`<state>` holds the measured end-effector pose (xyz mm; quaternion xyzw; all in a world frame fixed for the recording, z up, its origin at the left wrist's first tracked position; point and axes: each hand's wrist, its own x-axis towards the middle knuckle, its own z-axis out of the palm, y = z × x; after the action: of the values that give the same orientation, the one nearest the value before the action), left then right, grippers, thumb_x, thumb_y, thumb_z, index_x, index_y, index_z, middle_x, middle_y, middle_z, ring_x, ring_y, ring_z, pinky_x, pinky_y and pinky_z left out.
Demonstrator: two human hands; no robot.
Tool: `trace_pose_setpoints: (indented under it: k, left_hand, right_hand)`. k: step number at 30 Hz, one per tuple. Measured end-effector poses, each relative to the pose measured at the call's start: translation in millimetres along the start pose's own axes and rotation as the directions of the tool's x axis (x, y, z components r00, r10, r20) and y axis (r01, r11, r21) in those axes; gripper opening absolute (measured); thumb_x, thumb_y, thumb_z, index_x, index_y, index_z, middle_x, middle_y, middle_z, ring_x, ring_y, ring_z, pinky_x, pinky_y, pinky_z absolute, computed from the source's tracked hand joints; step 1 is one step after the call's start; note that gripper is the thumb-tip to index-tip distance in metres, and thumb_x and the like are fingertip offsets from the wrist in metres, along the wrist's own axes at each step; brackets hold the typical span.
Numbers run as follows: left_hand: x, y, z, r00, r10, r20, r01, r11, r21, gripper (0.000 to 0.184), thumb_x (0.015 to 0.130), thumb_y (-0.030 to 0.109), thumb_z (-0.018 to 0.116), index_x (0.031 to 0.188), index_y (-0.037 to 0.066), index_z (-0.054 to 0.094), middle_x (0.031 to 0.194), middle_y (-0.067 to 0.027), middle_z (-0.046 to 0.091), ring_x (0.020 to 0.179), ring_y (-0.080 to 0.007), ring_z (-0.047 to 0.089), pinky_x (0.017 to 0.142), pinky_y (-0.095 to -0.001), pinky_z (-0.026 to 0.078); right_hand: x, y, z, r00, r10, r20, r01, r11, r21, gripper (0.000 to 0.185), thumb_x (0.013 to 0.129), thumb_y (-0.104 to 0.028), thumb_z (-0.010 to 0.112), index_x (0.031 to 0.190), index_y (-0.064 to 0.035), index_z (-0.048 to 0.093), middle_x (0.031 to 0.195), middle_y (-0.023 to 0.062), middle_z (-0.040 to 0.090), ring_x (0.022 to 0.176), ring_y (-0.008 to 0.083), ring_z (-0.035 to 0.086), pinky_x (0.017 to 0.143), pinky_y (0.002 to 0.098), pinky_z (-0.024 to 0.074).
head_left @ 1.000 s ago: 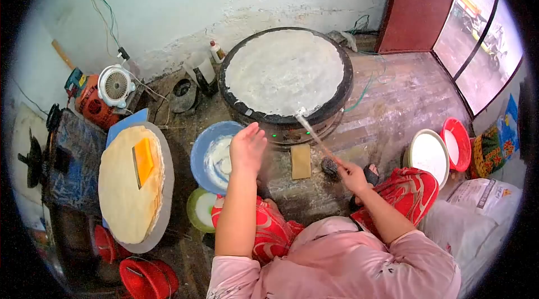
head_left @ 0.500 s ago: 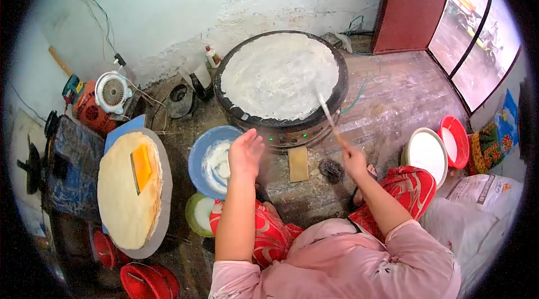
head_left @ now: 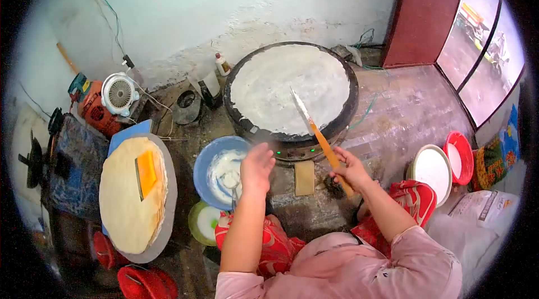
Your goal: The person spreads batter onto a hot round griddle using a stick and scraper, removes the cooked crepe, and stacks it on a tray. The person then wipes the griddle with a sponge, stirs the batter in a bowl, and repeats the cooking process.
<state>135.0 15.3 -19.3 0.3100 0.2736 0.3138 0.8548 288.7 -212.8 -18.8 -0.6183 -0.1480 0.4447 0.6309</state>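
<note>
In my right hand [head_left: 352,171] is a long spatula [head_left: 324,144] with a wooden handle and a narrow metal blade. Its blade reaches over the white layer of batter [head_left: 275,83] that covers most of a round griddle [head_left: 349,101]. My left hand [head_left: 258,167] holds nothing, its fingers loosely apart, just in front of the griddle. Beside it stands a blue basin [head_left: 203,160] with white batter and a ladle [head_left: 231,181] inside. A tan rectangular block [head_left: 304,178] lies on the floor between my hands.
At left, a stack of thin flatbreads [head_left: 126,195] carries an orange scraper [head_left: 146,171]. A green bowl [head_left: 197,226] is near my knee. To the right are a pale basin [head_left: 416,167] and a red basin [head_left: 465,153]. A bottle [head_left: 222,65] stands behind the griddle.
The spatula has swung left, its blade now over the griddle's middle front, and more of its handle shows. My left hand is slightly lower in view. The whole view has shifted a little.
</note>
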Motion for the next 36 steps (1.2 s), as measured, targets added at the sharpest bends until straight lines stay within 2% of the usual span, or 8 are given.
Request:
trace_pose_setpoints:
  k: [4, 14, 22, 26, 28, 30, 33, 36]
  left_hand:
    - [5, -8, 1, 0.998, 0.059, 0.036, -0.062, 0.995, 0.081, 0.028, 0.079, 0.017, 0.058, 0.105, 0.006, 0.056, 0.105, -0.0048, 0.058, 0.094, -0.0195, 0.053, 0.076, -0.0319, 0.044]
    - [-6, 12, 41, 0.986, -0.106, -0.124, 0.114, 0.992, 0.057, 0.027, 0.080, 0.016, 0.058, 0.105, 0.005, 0.055, 0.106, -0.0052, 0.058, 0.092, -0.0183, 0.053, 0.075, -0.0330, 0.044]
    - [-5, 7, 44, 0.987, -0.108, -0.119, 0.119, 0.988, 0.093, 0.027, 0.080, 0.016, 0.057, 0.105, 0.005, 0.056, 0.105, -0.0049, 0.058, 0.092, -0.0176, 0.053, 0.077, -0.0329, 0.044]
    - [-7, 2, 37, 0.996, 0.074, 0.046, -0.084, 0.955, 0.283, 0.027, 0.081, 0.017, 0.057, 0.105, 0.005, 0.057, 0.104, -0.0044, 0.058, 0.092, -0.0172, 0.053, 0.076, -0.0329, 0.044]
    - [-6, 1, 37, 0.997, 0.065, 0.038, -0.073, 0.955, 0.289, 0.028, 0.081, 0.018, 0.057, 0.105, 0.005, 0.057, 0.104, -0.0044, 0.058, 0.092, -0.0171, 0.053, 0.076, -0.0328, 0.044]
    - [-4, -2, 35, 0.996, 0.073, 0.045, -0.083, 0.959, 0.272, 0.027, 0.081, 0.018, 0.057, 0.105, 0.005, 0.057, 0.103, -0.0043, 0.058, 0.091, -0.0170, 0.053, 0.076, -0.0327, 0.044]
    - [-4, -1, 36, 0.994, 0.082, 0.073, -0.099, 0.958, 0.270, 0.027, 0.081, 0.018, 0.056, 0.104, 0.004, 0.057, 0.103, -0.0042, 0.058, 0.091, -0.0169, 0.053, 0.076, -0.0325, 0.044]
    - [-9, 10, 49, 0.992, -0.090, -0.084, 0.099, 0.988, 0.115, 0.026, 0.081, 0.017, 0.055, 0.104, 0.004, 0.057, 0.103, -0.0045, 0.058, 0.091, -0.0167, 0.053, 0.076, -0.0325, 0.044]
  right_hand:
    - [13, -47, 10, 0.985, -0.144, -0.095, 0.164, 0.952, 0.259, 0.063, 0.082, 0.008, 0.046, 0.138, -0.0092, 0.022, 0.130, 0.0092, 0.040, 0.068, 0.0157, 0.059, 0.052, 0.0267, 0.0475]
    - [130, -11, -43, 0.987, -0.094, -0.133, 0.088, 0.995, -0.052, 0.049, 0.079, 0.006, 0.050, 0.126, -0.0021, 0.038, 0.100, 0.0070, 0.057, 0.054, 0.0132, 0.053, 0.045, 0.0264, 0.0445]
    - [175, -31, -33, 0.983, 0.025, -0.182, -0.050, 0.990, -0.131, 0.042, 0.089, -0.016, 0.041, 0.130, -0.0075, 0.038, 0.086, 0.0072, 0.059, 0.050, 0.0141, 0.051, 0.040, 0.0299, 0.0408]
    - [201, -23, -27, 0.939, -0.081, -0.334, -0.060, 0.918, -0.391, 0.034, 0.087, -0.021, 0.044, 0.117, -0.0103, 0.056, 0.076, 0.0118, 0.062, 0.060, 0.0211, 0.057, 0.052, 0.0344, 0.0451]
    - [219, -9, -30, 0.946, -0.236, -0.222, -0.019, 0.643, -0.765, 0.043, 0.087, -0.020, 0.045, 0.130, -0.0196, 0.044, 0.071, 0.0043, 0.051, 0.042, 0.0131, 0.041, 0.038, 0.0280, 0.0370]
    - [212, 3, -29, 0.926, -0.341, -0.165, 0.088, 0.619, -0.781, 0.039, 0.089, -0.022, 0.047, 0.128, -0.0201, 0.047, 0.067, 0.0023, 0.047, 0.045, 0.0112, 0.039, 0.036, 0.0273, 0.0341]
    - [181, -17, -38, 0.976, 0.075, -0.204, -0.097, 0.990, -0.104, 0.036, 0.087, -0.016, 0.043, 0.121, -0.0179, 0.053, 0.073, 0.0062, 0.058, 0.053, 0.0159, 0.051, 0.045, 0.0305, 0.0431]
    - [165, -26, -50, 0.902, 0.085, -0.422, -0.047, 0.994, 0.099, 0.036, 0.089, -0.016, 0.042, 0.124, -0.0192, 0.050, 0.070, 0.0034, 0.053, 0.047, 0.0116, 0.044, 0.038, 0.0257, 0.0364]
